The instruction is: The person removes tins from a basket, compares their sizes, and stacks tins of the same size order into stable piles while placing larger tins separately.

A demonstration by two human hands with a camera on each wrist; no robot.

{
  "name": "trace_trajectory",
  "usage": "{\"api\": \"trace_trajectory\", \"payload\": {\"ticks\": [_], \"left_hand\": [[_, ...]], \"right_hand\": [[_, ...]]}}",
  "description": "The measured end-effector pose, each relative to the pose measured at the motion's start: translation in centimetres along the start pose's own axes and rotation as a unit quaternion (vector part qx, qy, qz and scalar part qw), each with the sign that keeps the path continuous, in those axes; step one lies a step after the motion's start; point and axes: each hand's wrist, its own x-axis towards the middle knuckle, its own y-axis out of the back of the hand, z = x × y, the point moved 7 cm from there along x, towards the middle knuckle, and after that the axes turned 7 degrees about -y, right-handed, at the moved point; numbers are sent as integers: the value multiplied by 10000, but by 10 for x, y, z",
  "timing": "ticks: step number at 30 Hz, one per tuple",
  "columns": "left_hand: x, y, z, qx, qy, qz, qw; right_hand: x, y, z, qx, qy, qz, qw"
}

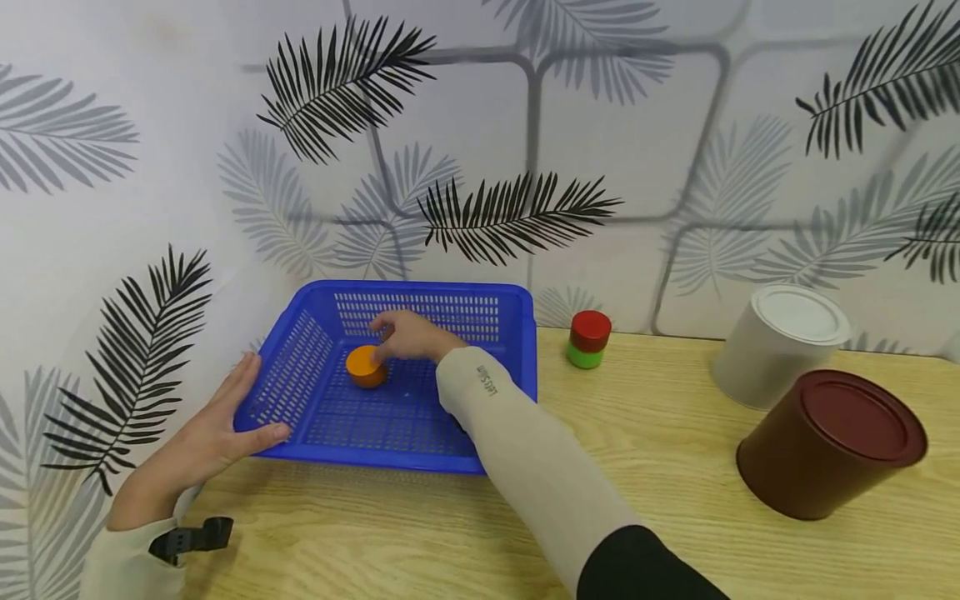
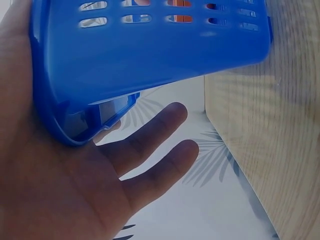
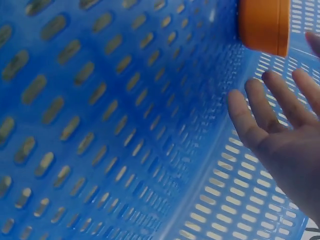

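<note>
My left hand (image 1: 232, 417) spans the near left corner of a blue plastic basket (image 1: 390, 463). Its thumb lies along the front rim and its fingers extend along the outside of the left wall; in the left wrist view two straight fingers (image 2: 152, 132) stick out below the basket. A small round orange container (image 1: 365, 372) sits upright on the basket floor, toward the left. Over the basket, my right hand (image 1: 412, 335) reaches in just right of the container. In the right wrist view its fingers are spread, with a gap between several fingertips and the container.
A small red-topped green container (image 1: 588, 337) stands right of the basket, near the back wall. Farther right are a white lidded tub (image 1: 780, 346) and a dark brown lidded tub (image 1: 825, 450). All rest on a wood-grain table (image 1: 645, 433), with patterned wall covering behind and left.
</note>
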Motion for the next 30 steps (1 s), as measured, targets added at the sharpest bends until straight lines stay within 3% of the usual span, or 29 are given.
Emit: {"api": "trace_trajectory", "payload": {"ticks": [2, 4, 9, 13, 17, 24, 30], "left_hand": [[-1, 1, 0, -6, -7, 18, 10000], [-1, 2, 0, -20, -13, 35, 10000], [0, 0, 1, -59, -28, 43, 10000], [2, -3, 2, -91, -27, 36, 9999], [4, -6, 1, -70, 14, 27, 10000], [5, -4, 2, 51, 4, 18, 10000], [2, 1, -1, 102, 82, 30, 9999]], "right_hand": [[2, -7, 0, 1, -37, -295, 9996], [3, -14, -2, -379, -1, -420, 9984], [3, -24, -5, -1720, 114, -304, 9846], [2, -24, -5, -2112, 150, -131, 9772], [1, -15, -5, -1912, 236, 100, 9812], [-8, 9, -22, -402, 402, 387, 9976], [-19, 25, -42, 638, 542, 535, 9950]]}}
